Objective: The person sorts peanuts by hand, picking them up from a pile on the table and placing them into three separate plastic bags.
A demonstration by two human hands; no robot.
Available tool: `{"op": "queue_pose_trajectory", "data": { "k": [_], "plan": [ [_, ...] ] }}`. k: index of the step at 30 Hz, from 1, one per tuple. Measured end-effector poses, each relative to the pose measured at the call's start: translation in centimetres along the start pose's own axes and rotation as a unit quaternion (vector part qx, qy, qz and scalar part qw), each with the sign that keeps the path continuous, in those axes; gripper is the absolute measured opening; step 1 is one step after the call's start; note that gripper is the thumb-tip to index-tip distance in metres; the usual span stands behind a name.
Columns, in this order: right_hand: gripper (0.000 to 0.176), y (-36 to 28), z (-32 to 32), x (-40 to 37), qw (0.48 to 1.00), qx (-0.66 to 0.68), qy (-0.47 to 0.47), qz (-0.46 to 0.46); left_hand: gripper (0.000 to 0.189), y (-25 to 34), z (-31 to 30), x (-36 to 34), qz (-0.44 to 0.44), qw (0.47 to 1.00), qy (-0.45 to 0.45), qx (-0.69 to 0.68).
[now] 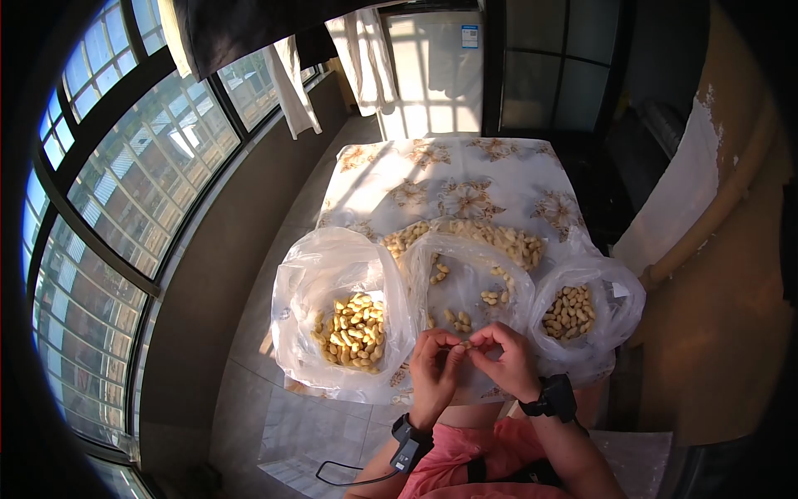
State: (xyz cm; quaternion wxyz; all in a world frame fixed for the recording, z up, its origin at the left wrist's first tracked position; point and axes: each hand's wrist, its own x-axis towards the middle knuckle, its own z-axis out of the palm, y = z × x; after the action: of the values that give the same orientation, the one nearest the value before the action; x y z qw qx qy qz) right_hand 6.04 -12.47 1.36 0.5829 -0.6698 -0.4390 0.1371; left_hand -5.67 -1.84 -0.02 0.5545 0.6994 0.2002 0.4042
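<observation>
My left hand (436, 362) and my right hand (504, 358) meet over the near edge of the table. Their fingertips pinch together on a small peanut (466, 343), mostly covered by the fingers. Just beyond them, a clear plastic bag (519, 291) lies spread open with a few unshelled peanuts (456, 319) in it. To the left stands an open plastic bag (291, 308) holding a heap of peanuts (353, 331). On the right, a smaller plastic bag (623, 303) holds more peanuts (569, 313).
A larger pile of peanuts (499, 239) lies behind the middle bag on the flowered tablecloth (374, 187). Barred windows (154, 166) run along the left wall. White cloths (363, 62) hang near a white fridge-like cabinet (432, 75) at the back.
</observation>
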Motion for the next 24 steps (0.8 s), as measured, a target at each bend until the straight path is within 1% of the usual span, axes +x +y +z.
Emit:
{"op": "queue_pose_trajectory", "data": {
  "k": [3, 5, 6, 8, 9, 10, 11, 12, 13, 14, 15, 16, 17, 18, 19, 20, 22, 24],
  "plan": [
    [0.022, 0.2, 0.1, -0.1, 1.000, -0.002, 0.004, 0.004, 0.010, 0.1, -0.1, -0.3, -0.008, 1.000, -0.022, -0.003],
    [0.021, 0.2, 0.1, -0.2, 1.000, -0.004, 0.008, 0.009, 0.012, 0.0, 0.2, -0.6, -0.072, 0.980, -0.002, -0.186],
    [0.021, 0.2, 0.1, -0.1, 1.000, -0.007, 0.007, 0.008, 0.012, 0.3, 0.4, -0.6, -0.071, 0.980, -0.004, -0.187],
    [0.021, 0.3, 0.1, -0.1, 1.000, -0.010, 0.009, 0.008, 0.015, 1.9, 0.4, -0.5, -0.036, 0.986, 0.002, -0.162],
    [0.021, 0.5, 0.1, -0.1, 1.000, -0.013, 0.012, 0.010, 0.011, 2.9, 0.8, -0.3, -0.016, 0.990, 0.017, -0.142],
    [0.021, 0.6, 0.2, -0.2, 1.000, -0.017, 0.014, 0.011, 0.011, 3.7, 1.2, 0.0, -0.017, 0.990, 0.016, -0.142],
    [0.021, 0.5, 0.0, -0.2, 1.000, -0.017, 0.014, 0.012, 0.011, 4.5, 1.6, 0.5, 0.040, 0.997, -0.012, -0.071],
    [0.017, 0.3, -0.2, -0.3, 0.999, -0.037, 0.004, 0.004, 0.012, 5.3, 2.1, 0.9, 0.098, 0.994, -0.039, 0.000],
    [0.013, 0.3, -0.4, -0.3, 0.998, -0.058, -0.006, -0.004, 0.011, 5.9, 3.0, 0.9, 0.072, 0.997, -0.040, -0.004],
    [0.013, 2.7, 0.4, -0.9, 0.998, -0.058, -0.005, -0.005, 0.013, 5.7, 3.8, 1.1, 0.105, 0.992, -0.058, 0.025],
    [0.013, 7.1, 2.0, -2.1, 0.999, 0.000, 0.039, -0.036, 0.015, 5.8, 4.7, 1.2, 0.119, 0.990, -0.066, 0.037],
    [0.013, 7.8, 2.6, -2.0, 0.993, 0.058, 0.083, -0.067, 0.016, 5.8, 5.7, 1.3, 0.133, 0.987, -0.075, 0.050],
    [0.013, 8.6, 2.8, -2.1, 0.990, 0.065, 0.094, -0.077, 0.016, 5.8, 6.7, 1.4, 0.134, 0.987, -0.076, 0.048],
    [0.013, 9.3, 2.6, -2.6, 0.993, 0.045, 0.081, -0.070, 0.020, 5.6, 7.5, 1.6, 0.163, 0.981, -0.080, 0.065],
    [0.013, 7.0, 2.0, -2.3, 0.996, 0.019, 0.065, -0.063, 0.023, 5.5, 8.2, 1.7, 0.190, 0.975, -0.084, 0.084],
    [0.013, 4.8, 1.2, -1.7, 0.997, -0.006, 0.046, -0.053, 0.023, 5.6, 8.6, 1.7, 0.190, 0.975, -0.084, 0.084],
    [0.014, 3.0, 0.2, -1.3, 0.998, -0.022, 0.033, -0.043, 0.029, 5.8, 9.2, 1.8, 0.197, 0.964, -0.086, 0.155],
    [0.014, 2.3, -0.2, -1.0, 0.999, -0.024, 0.029, -0.039, 0.032, 5.8, 8.8, 1.9, 0.194, 0.964, -0.091, 0.154]
  ]
}}
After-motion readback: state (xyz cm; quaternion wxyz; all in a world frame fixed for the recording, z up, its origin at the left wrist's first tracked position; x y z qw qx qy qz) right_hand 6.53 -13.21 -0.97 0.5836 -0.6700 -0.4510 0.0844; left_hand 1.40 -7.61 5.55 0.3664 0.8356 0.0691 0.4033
